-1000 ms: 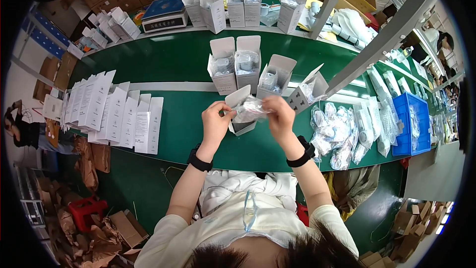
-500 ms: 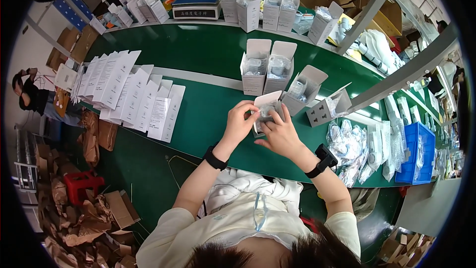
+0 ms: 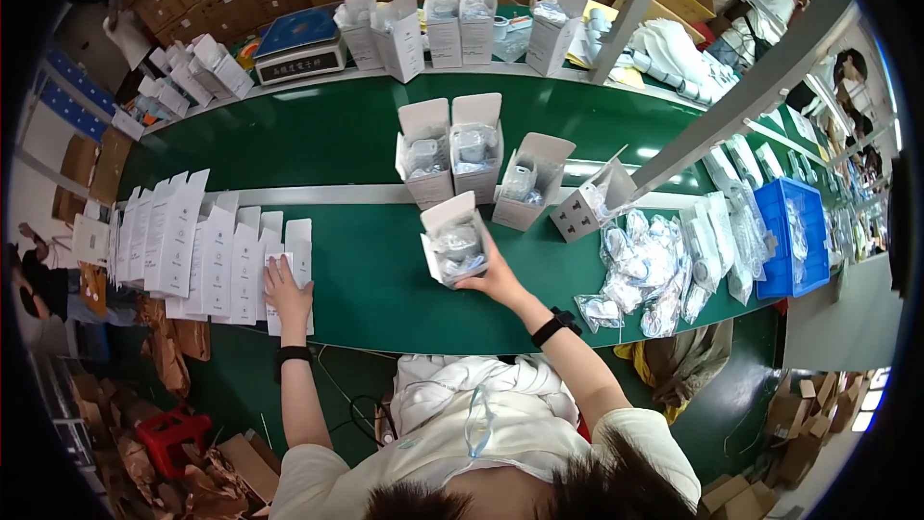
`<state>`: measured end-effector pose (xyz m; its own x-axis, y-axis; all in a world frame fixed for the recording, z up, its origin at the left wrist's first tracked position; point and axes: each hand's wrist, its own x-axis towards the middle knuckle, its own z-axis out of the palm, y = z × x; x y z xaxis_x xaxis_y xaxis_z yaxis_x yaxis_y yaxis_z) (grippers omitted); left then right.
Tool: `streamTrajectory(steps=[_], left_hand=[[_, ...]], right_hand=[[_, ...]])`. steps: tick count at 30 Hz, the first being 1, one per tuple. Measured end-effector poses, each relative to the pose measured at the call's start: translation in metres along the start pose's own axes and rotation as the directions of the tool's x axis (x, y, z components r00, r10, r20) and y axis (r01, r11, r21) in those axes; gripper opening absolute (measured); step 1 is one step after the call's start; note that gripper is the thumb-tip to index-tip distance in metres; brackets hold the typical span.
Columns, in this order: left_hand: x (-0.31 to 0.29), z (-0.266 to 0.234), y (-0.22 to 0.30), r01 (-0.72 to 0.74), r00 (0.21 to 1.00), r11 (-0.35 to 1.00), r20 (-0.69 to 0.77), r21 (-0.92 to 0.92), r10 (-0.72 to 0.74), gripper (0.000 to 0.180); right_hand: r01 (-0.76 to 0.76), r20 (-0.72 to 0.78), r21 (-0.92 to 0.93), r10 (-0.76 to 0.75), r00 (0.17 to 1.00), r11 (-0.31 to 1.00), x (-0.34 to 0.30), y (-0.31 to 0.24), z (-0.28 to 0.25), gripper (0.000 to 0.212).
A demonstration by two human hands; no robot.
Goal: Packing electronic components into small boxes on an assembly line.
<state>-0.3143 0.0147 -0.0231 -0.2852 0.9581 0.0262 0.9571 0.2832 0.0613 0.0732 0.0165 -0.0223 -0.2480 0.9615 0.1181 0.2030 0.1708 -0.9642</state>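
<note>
My right hand [image 3: 498, 277] grips the side of an open white box [image 3: 452, 241], tilted above the green table. Inside it, clear bagged parts show through the raised flap's opening. My left hand [image 3: 288, 297] lies with fingers stretched on the nearest of the flattened white cartons [image 3: 223, 265], which lean in overlapping rows at the left. Just beyond the held box stand two open boxes [image 3: 423, 166] filled with bagged items. A third filled box [image 3: 527, 183] is to their right, and another box [image 3: 580, 215] with dark printed marks tilts beside it.
Bagged white parts [image 3: 643, 265] are heaped at the right, next to a blue bin [image 3: 791, 231]. A blue-topped scale [image 3: 300, 46] and more open boxes [image 3: 446, 24] line the far shelf. A grey metal post [image 3: 746, 101] slants over the table's right side.
My left hand has left the box and reached left onto the flat cartons. My right hand now holds the box alone, near the standing boxes. The view has shifted.
</note>
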Motion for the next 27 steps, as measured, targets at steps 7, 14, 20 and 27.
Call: streamTrajectory(steps=[7,14,20,27], left_hand=[[0.004,0.002,-0.001,0.119,0.991,0.786,0.023,-0.606,-0.132,0.083],[-0.054,-0.034,0.011,0.339,0.936,0.395,0.265,-0.854,-0.231,0.083],[-0.137,-0.108,0.072,0.027,0.993,0.201,0.049,-0.979,0.107,0.094],[-0.128,-0.097,0.234,0.048,0.83,-0.084,-0.007,-0.995,0.558,0.092]], right_hand=[[0.088,-0.208,-0.069,-0.101,0.973,0.994,0.037,-0.001,0.055,0.098],[0.112,-0.266,-0.569,-0.311,0.913,0.815,-0.05,-0.031,-0.089,0.037],[-0.646,-0.8,-0.598,-0.314,0.511,0.474,-0.168,-0.004,-0.293,0.035],[-0.743,-0.729,-0.641,0.151,0.668,0.19,-0.162,0.067,-0.404,0.061]])
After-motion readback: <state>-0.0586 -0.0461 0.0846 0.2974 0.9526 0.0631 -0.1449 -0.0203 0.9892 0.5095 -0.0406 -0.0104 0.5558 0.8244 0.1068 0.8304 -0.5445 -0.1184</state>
